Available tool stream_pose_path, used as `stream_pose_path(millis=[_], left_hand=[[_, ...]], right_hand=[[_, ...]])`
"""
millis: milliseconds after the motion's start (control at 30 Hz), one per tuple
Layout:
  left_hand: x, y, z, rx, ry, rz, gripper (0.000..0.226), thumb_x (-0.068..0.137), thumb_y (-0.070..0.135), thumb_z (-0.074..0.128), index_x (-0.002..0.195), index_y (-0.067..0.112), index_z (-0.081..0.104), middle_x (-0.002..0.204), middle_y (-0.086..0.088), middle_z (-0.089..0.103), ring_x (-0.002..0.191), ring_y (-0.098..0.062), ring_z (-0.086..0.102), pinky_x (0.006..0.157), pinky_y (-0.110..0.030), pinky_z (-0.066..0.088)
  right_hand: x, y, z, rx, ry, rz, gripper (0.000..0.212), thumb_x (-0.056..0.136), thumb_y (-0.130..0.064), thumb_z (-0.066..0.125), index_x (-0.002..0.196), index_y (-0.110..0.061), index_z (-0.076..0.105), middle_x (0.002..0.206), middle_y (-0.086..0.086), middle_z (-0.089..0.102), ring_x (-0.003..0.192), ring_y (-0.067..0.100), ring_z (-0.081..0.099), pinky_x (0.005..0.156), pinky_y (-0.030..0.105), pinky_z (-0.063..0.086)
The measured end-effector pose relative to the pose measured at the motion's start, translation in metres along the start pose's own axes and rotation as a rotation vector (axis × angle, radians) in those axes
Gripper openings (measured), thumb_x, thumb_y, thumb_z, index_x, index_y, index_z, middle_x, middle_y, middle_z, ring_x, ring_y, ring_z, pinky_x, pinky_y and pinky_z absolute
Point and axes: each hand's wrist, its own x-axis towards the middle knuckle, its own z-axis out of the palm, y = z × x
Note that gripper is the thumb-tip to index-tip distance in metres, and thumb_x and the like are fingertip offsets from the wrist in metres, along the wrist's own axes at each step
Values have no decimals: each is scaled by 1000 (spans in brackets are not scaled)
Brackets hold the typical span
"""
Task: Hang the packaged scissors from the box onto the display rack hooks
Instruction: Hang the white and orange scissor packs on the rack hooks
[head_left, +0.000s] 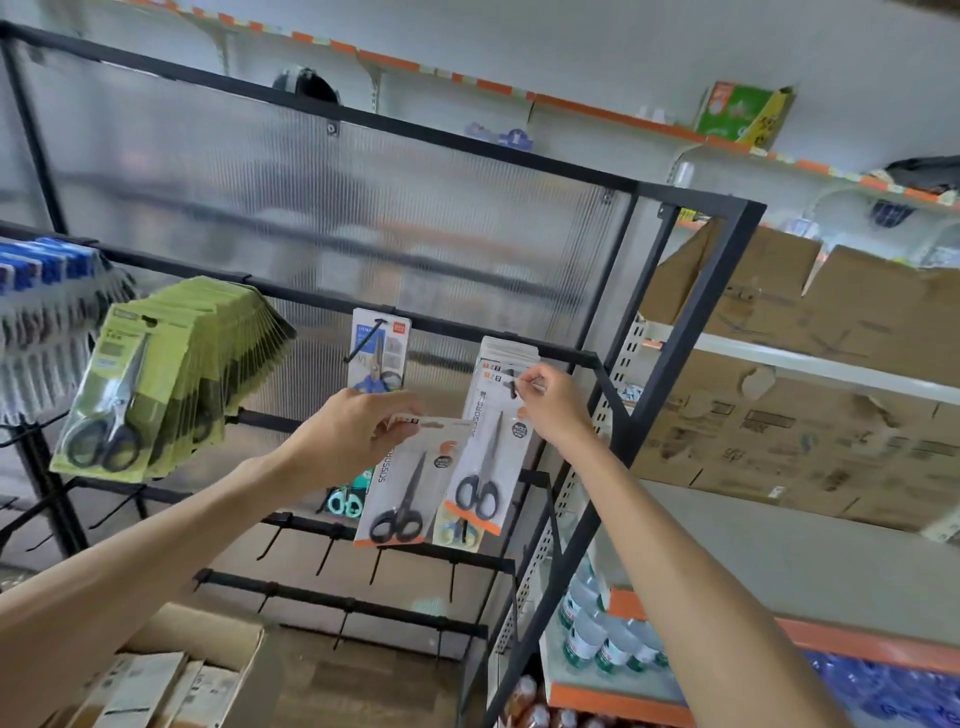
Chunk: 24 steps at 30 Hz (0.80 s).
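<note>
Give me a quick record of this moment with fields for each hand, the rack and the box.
left hand: left hand grips the top of a white scissors pack, held below the hook
right hand: right hand pinches the top of another scissors pack at the hook
rack: display rack with green scissors packs at left, several lower hooks bare
box: cardboard box open at bottom left, packages inside
task state: one pack going on, one waiting

Black-handled scissors (397, 522); white-orange card; rack (691, 332) seemingly black.
</note>
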Motion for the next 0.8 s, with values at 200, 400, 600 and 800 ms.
stream_pose_path(millis=[200,400,600,800], left_hand=[[6,6,-6,-3,13,17,18,95,24,65,113,23,65,81,22,64,63,12,59,60,-5,44],[5,-1,-10,17,5,3,20,95,29,63,115,26,64,90,10,71,71,2,66,65,-17,54],[-2,5,-15,7,-13,4,19,95,24,64,113,21,66,81,23,62,63,11,59,58,-5,44],[-5,6,-27,-14,-2,26,19,94,23,65,113,19,67,71,17,62,56,6,57,58,-16,47]], right_hand=[[27,2,11,-10,91,109,13,96,-35,61,86,-27,58,86,-5,69,80,15,70,83,44,58],[28,3,14,-124,204,97,27,92,-48,64,89,-21,66,83,-7,71,78,13,67,59,27,48],[-4,-11,-10,-427,219,-88,29,94,-40,65,96,-12,56,86,-3,61,74,14,59,51,23,37],[-76,-57,-35,-436,-68,-589,31,98,-22,59,129,-16,59,130,-3,64,113,12,62,99,24,45]])
